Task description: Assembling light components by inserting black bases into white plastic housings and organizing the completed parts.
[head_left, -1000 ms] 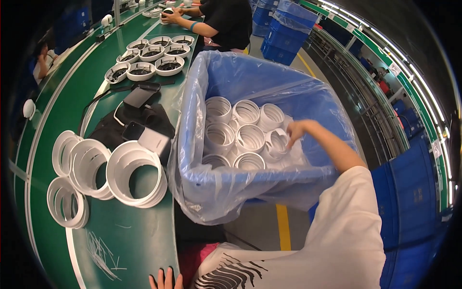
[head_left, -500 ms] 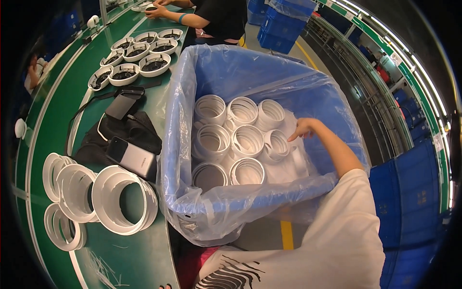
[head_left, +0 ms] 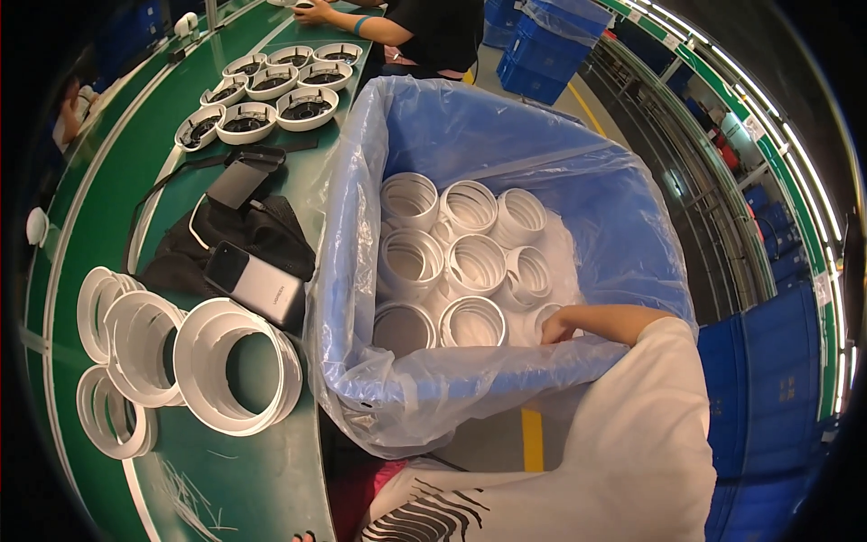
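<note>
Packaging first: blue stackable crates (head_left: 542, 54) stand at the top of the view, further blue crates (head_left: 768, 379) sit at the right edge, and a large bin lined with a translucent blue plastic bag (head_left: 506, 144) stands just beside the green bench (head_left: 108, 199). Its bag rim is folded outward over the bin's near wall.

Contents of the bin: white cylindrical ring housings (head_left: 477, 265), standing upright with open mouths facing up, packed touching one another in rows. Nine are countable (a tenth is mostly hidden under the forearm). Each shows a ribbed inner wall and a thin rim.

The right hand (head_left: 558, 325) reaches down into the bin at its near right corner, resting against the housings there. Its fingers are curled downward behind the bag rim; whether they have closed on a housing cannot be told. The left hand (head_left: 305, 537) shows only as fingertips at the lower edge, holding nothing visible.

On the bench: four large white flanged rings (head_left: 237, 366) at the lower left, overlapping each other; one phone (head_left: 256, 285) lying on a black bag (head_left: 226, 237); and seven shallow white dishes (head_left: 271, 90) with dark centres grouped toward the far end. A co-worker's forearm (head_left: 361, 25) rests on the bench beyond them.
</note>
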A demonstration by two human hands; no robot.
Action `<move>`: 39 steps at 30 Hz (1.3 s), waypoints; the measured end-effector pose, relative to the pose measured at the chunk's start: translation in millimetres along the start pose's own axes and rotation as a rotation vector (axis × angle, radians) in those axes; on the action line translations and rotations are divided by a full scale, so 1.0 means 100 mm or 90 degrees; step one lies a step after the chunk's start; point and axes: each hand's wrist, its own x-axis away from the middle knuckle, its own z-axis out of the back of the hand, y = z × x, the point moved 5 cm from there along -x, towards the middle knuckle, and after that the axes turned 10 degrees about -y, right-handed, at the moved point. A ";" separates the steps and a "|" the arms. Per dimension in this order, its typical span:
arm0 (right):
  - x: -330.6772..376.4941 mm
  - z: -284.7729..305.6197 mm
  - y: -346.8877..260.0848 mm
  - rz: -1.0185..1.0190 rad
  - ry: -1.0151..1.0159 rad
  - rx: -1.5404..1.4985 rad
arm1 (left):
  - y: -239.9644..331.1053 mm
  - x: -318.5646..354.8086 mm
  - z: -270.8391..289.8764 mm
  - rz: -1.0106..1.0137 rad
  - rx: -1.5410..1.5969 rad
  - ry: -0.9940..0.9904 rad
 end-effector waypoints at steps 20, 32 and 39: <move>1.28 0.76 -1.48 0.026 0.701 0.022 | -0.03 0.04 0.01 -0.013 0.036 0.008; 0.24 0.90 -1.47 -0.026 0.680 0.249 | -0.16 0.07 0.16 0.075 0.018 0.059; 1.08 0.89 -1.73 0.021 0.364 0.082 | -0.14 0.23 0.69 -0.134 0.077 0.253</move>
